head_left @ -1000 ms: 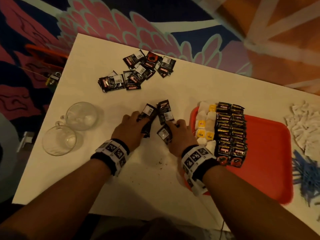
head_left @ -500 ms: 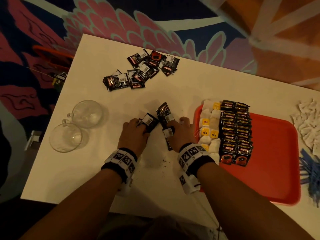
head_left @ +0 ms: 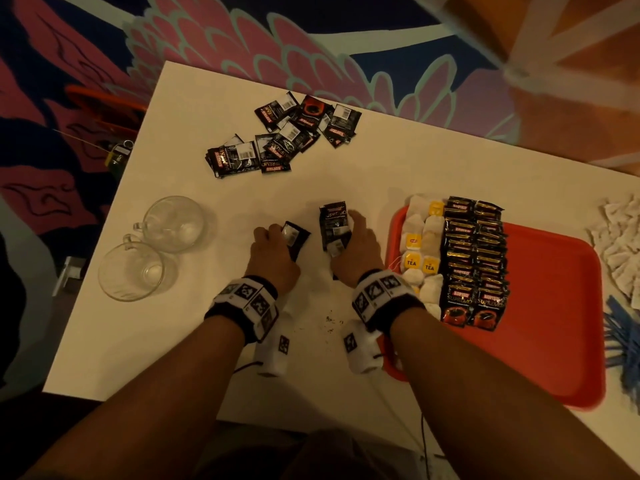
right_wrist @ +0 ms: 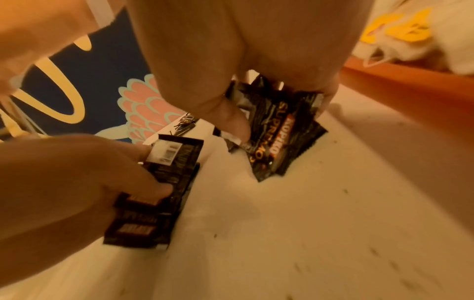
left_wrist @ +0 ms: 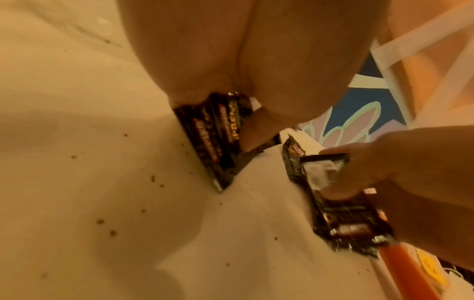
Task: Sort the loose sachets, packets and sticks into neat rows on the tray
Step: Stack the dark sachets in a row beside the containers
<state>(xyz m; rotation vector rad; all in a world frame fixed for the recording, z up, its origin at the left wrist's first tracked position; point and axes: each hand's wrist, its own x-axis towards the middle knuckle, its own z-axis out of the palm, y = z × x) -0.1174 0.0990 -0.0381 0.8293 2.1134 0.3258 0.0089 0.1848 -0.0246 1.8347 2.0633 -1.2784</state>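
At centre of the head view, on the white bench (head_left: 180,341), both hands gather small black foil coffee sachets. The left hand (head_left: 273,258) pinches a thin stack of black sachets (head_left: 296,237) between thumb and curled fingers (left_wrist: 256,130). The right hand (head_left: 356,251) does likewise with a second, fanned bundle of black sachets (head_left: 333,225), thumb pressed on its face in the right wrist view.

To do this step well, judging from the fanned edges, each bundle should be tapped square against the bench and turned label up before it goes to the tray, so it matches the rows already laid.

Right of centre lies a flat red plastic tray (head_left: 554,306). Along its left side sit two columns of white tea bags with yellow tags (head_left: 424,251), then two overlapping columns of black and gold coffee sachets (head_left: 474,258); its right half is bare.

At upper centre, a loose heap of black sachets (head_left: 277,140) waits on the bench. At left stand two clear glass cups (head_left: 152,251), seemingly empty. At the right edge are white paper packets (head_left: 620,244) and blue sticks (head_left: 623,341).
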